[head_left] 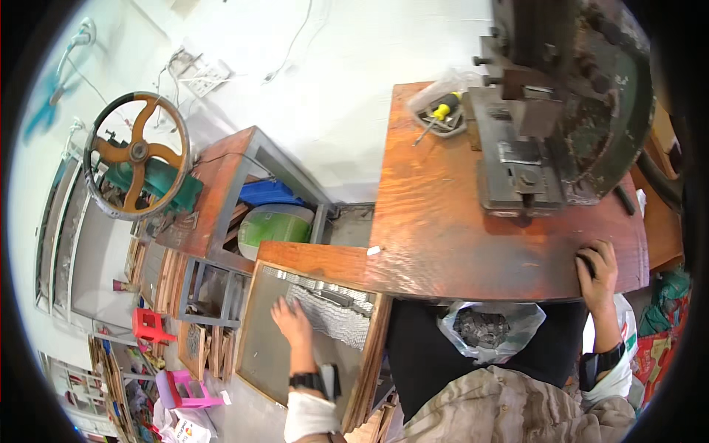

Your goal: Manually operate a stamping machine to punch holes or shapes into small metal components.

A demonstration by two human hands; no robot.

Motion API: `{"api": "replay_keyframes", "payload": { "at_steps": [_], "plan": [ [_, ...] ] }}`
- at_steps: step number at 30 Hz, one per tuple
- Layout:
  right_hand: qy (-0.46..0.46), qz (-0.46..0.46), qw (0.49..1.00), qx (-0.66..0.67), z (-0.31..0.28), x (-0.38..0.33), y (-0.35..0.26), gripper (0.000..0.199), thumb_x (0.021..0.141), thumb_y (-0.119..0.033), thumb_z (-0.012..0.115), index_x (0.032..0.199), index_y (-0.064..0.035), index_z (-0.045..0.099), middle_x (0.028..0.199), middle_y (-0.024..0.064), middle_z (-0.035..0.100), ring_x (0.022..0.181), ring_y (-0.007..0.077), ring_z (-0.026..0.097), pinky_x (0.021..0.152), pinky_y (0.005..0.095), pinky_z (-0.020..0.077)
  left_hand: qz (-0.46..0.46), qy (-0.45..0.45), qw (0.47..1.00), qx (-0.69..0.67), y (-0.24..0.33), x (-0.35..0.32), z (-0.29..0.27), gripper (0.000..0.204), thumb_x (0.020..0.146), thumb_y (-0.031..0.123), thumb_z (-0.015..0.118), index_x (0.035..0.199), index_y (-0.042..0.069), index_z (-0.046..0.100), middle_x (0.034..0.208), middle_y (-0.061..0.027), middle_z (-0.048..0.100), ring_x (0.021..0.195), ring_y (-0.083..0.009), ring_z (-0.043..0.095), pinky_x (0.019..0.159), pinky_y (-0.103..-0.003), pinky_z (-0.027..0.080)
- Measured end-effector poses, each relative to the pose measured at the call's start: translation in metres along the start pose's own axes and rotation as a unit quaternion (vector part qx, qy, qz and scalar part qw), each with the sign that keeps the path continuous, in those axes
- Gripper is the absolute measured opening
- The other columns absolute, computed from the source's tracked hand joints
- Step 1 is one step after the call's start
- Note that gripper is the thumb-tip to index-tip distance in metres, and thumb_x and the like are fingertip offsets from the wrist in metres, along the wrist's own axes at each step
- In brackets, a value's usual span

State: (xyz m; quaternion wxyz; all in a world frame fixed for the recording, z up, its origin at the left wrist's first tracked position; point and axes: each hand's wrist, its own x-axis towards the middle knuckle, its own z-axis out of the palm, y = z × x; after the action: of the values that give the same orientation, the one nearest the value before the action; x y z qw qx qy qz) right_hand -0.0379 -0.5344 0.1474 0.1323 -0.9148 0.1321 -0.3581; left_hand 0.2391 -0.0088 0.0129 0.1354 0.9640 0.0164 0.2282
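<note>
My left hand (292,321) reaches down into a shallow wooden tray (266,354) at my left, fingers spread on a pile of small grey metal pieces (332,314). A watch sits on that wrist. My right hand (598,269) rests on the front edge of the orange-brown wooden bench (436,221), fingers curled over a small dark object. A clear plastic bag of dark metal parts (484,328) lies in my lap below the bench edge.
A heavy dark press machine (561,103) stands on the bench at the right. A bag holding a yellow-handled tool (442,111) lies behind it. At left stand a second machine with a large spoked wheel (136,151), wooden frames, and red and pink stools (151,325).
</note>
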Motion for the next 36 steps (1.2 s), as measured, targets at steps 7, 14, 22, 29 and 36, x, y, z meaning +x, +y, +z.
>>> {"api": "replay_keyframes", "payload": {
  "at_steps": [7, 14, 22, 29, 36],
  "plan": [
    [-0.024, 0.011, 1.0, -0.014, 0.007, -0.001, 0.005, 0.01, 0.073, 0.002, 0.061, 0.083, 0.0022, 0.058, 0.088, 0.0161, 0.055, 0.088, 0.0333, 0.053, 0.078, 0.0392, 0.0435, -0.093, -0.255, 0.961, 0.056, -0.019, 0.036, 0.02, 0.051, 0.095, 0.041, 0.038, 0.129, 0.005, 0.048, 0.133, -0.0133, 0.048, 0.127, -0.0317, 0.039, 0.101, -0.066, 0.019],
    [-0.03, 0.021, 0.999, -0.017, 0.008, 0.0, 0.006, 0.011, 0.073, 0.003, 0.06, 0.083, 0.0035, 0.057, 0.089, 0.0175, 0.054, 0.086, 0.0327, 0.053, 0.078, 0.0371, 0.043, -0.112, -0.278, 0.933, -0.201, -0.039, 0.07, 0.002, 0.057, 0.066, 0.013, 0.081, 0.115, -0.007, 0.058, 0.097, -0.0213, 0.066, 0.087, -0.0261, 0.065, 0.078, -0.034, 0.052],
    [-0.031, 0.013, 0.999, -0.031, 0.01, -0.004, 0.009, 0.01, 0.074, 0.003, 0.06, 0.083, 0.0033, 0.056, 0.092, 0.0173, 0.053, 0.089, 0.0324, 0.053, 0.079, 0.0369, 0.0424, -0.049, -0.326, 0.937, -0.117, -0.049, 0.08, 0.007, 0.055, 0.062, 0.018, 0.083, 0.108, -0.006, 0.062, 0.099, -0.0213, 0.066, 0.091, -0.028, 0.065, 0.082, -0.034, 0.051],
    [-0.031, 0.025, 0.999, -0.028, 0.01, -0.002, 0.007, 0.009, 0.074, 0.003, 0.059, 0.083, 0.0035, 0.056, 0.091, 0.0174, 0.053, 0.087, 0.0324, 0.053, 0.078, 0.037, 0.0425, 0.012, -0.307, 0.95, -0.05, -0.035, 0.066, 0.003, 0.056, 0.066, 0.019, 0.073, 0.115, -0.003, 0.059, 0.104, -0.0249, 0.063, 0.099, -0.0334, 0.061, 0.089, -0.037, 0.047],
    [-0.028, 0.027, 0.999, -0.025, 0.012, 0.001, 0.004, 0.009, 0.074, 0.003, 0.06, 0.082, 0.0034, 0.056, 0.09, 0.0175, 0.053, 0.086, 0.0322, 0.053, 0.077, 0.0367, 0.0427, 0.036, -0.26, 0.965, -0.025, -0.036, 0.058, 0.008, 0.053, 0.064, 0.022, 0.073, 0.108, -0.004, 0.061, 0.099, -0.0256, 0.063, 0.093, -0.0346, 0.062, 0.086, -0.039, 0.048]
  ]
}}
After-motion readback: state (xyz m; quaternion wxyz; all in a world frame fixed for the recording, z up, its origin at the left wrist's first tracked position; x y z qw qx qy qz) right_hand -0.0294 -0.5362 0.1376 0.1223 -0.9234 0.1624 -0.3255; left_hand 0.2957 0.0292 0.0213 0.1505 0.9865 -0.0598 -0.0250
